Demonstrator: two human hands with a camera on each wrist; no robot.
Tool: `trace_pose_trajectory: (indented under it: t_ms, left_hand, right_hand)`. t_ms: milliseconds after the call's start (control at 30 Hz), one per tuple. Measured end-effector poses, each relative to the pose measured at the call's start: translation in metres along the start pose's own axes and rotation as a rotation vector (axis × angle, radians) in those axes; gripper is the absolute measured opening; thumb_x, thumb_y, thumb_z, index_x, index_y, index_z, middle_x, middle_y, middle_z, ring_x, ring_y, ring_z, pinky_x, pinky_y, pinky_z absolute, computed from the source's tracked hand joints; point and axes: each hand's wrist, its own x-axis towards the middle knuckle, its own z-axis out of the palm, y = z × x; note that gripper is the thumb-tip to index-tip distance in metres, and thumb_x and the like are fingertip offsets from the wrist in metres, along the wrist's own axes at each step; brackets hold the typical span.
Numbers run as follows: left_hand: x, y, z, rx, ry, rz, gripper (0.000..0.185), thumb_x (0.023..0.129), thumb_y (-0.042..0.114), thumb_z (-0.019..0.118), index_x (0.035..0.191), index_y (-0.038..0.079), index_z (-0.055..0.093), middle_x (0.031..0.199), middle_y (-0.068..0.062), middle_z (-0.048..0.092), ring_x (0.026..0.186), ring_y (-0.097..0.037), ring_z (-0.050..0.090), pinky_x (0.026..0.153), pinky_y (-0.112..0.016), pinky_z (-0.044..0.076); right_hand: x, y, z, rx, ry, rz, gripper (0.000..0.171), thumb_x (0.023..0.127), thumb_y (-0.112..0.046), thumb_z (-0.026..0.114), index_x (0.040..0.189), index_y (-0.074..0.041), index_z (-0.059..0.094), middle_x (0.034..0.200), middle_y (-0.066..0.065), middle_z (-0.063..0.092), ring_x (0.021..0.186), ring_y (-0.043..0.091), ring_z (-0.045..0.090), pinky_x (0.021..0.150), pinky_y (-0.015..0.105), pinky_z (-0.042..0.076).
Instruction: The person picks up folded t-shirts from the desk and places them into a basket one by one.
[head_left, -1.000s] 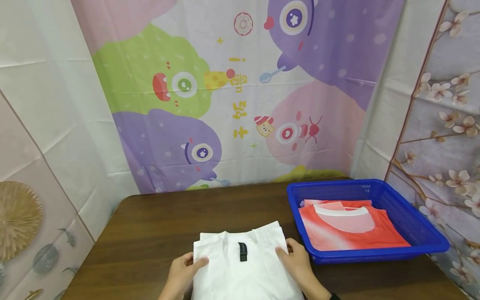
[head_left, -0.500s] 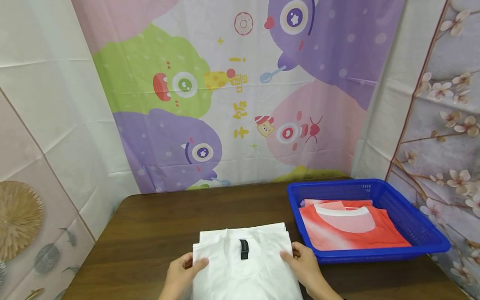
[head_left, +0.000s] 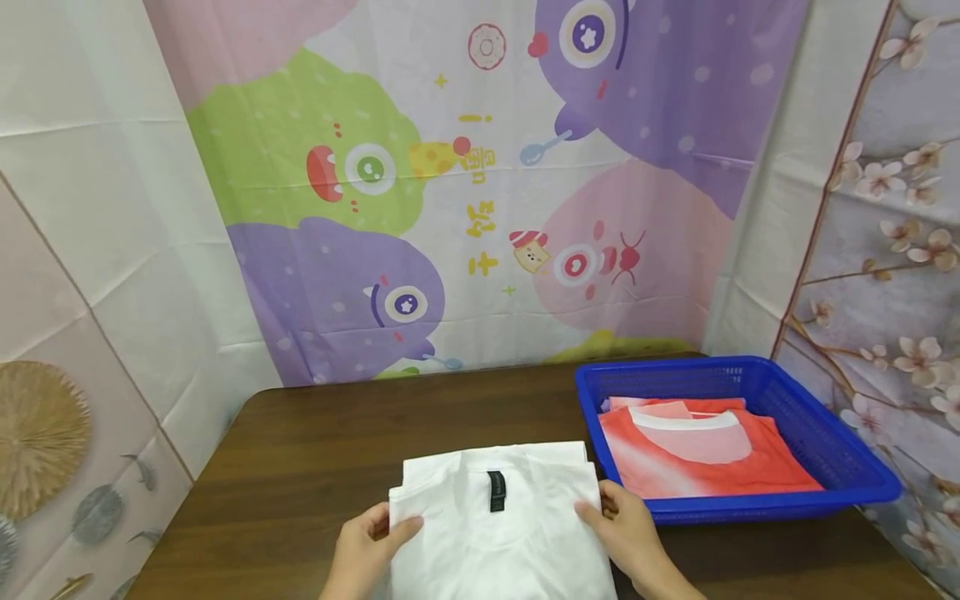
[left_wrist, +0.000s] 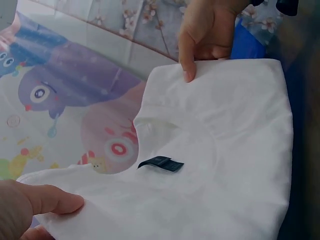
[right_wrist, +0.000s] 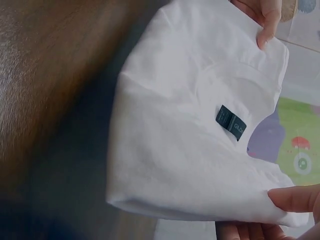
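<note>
A folded white T-shirt [head_left: 510, 533] with a black neck label [head_left: 497, 492] is held between both hands at the front of the table. My left hand [head_left: 367, 546] pinches its left shoulder edge, thumb on top and fingers underneath. At the opposite shoulder edge my right hand [head_left: 630, 533] pinches the cloth the same way. Both wrist views show the shirt [left_wrist: 225, 130] folded into a rough rectangle, its neckline between the two grips. In the right wrist view, the label [right_wrist: 231, 122] lies inside the collar. The shirt's lower end runs out of the head view.
A blue plastic basket [head_left: 862, 475] stands at the right of the brown wooden table [head_left: 315, 442]. Inside it lie folded red-and-white garments [head_left: 697, 454]. A cartoon-printed curtain [head_left: 480, 333] hangs behind the table, with flowered cloth [head_left: 885, 292] on the right.
The right hand has shifted to the right toward the basket, drawing the shirt's right shoulder wider and flatter. The left hand has barely moved and keeps its pinch.
</note>
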Motion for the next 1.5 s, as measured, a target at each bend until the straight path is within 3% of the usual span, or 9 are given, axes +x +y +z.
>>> trace_pose_trajectory:
  t_ms: [433,733,1067,1300,1400,1500]
  left_hand:
    - [-0.008,0.026,0.002,-0.028,-0.017,0.080,0.037,0.084,0.015,0.072,0.113,-0.007,0.065,0.102,-0.019,0.074,0.076,-0.005,0.062,0.065,-0.017,0.051]
    - [-0.007,0.049,0.003,-0.101,-0.020,0.134,0.034,0.084,0.011,0.071,0.111,-0.009,0.065,0.100,-0.021,0.073,0.077,-0.009,0.067,0.064,-0.018,0.054]
    - [-0.001,0.078,0.005,-0.122,-0.024,0.202,0.032,0.084,0.008,0.071,0.111,-0.007,0.066,0.099,-0.021,0.073,0.077,-0.009,0.066,0.064,-0.018,0.053]
    - [0.004,0.095,0.014,-0.167,-0.053,0.277,0.032,0.084,0.006,0.070,0.112,-0.009,0.064,0.101,-0.024,0.072,0.083,-0.018,0.069,0.065,-0.021,0.055]
    - [0.007,0.104,0.021,-0.193,-0.073,0.304,0.032,0.085,0.006,0.069,0.113,-0.008,0.065,0.103,-0.025,0.072,0.086,-0.020,0.070,0.066,-0.021,0.055]
    - [0.012,0.111,0.028,-0.198,-0.090,0.346,0.031,0.085,0.006,0.069,0.112,-0.008,0.065,0.104,-0.024,0.072,0.088,-0.022,0.070,0.068,-0.021,0.056]
  right_hand:
    - [0.001,-0.012,-0.024,0.026,-0.001,-0.018,0.034,0.087,-0.009,0.067,0.116,0.008,0.062,0.106,0.022,0.072,0.089,0.017,0.068,0.069,0.024,0.055]
    - [0.007,-0.028,-0.051,-0.014,-0.005,-0.063,0.039,0.089,-0.011,0.066,0.122,0.008,0.059,0.112,0.025,0.069,0.089,0.018,0.068,0.069,0.023,0.056]
    - [0.015,-0.045,-0.075,-0.008,-0.027,-0.078,0.038,0.092,-0.012,0.063,0.124,0.007,0.056,0.111,0.024,0.069,0.078,0.001,0.062,0.067,0.018,0.053]
    - [0.022,-0.050,-0.094,-0.061,0.022,-0.101,0.043,0.093,-0.015,0.062,0.128,0.008,0.053,0.119,0.027,0.066,0.078,-0.004,0.060,0.067,0.015,0.051]
    - [0.024,-0.050,-0.103,-0.051,0.052,-0.132,0.042,0.092,-0.013,0.062,0.126,0.010,0.054,0.110,0.026,0.069,0.074,-0.006,0.059,0.066,0.016,0.051]
    - [0.027,-0.049,-0.111,-0.041,0.089,-0.149,0.037,0.092,-0.013,0.062,0.121,0.009,0.056,0.095,0.014,0.072,0.069,-0.006,0.057,0.062,0.019,0.052]
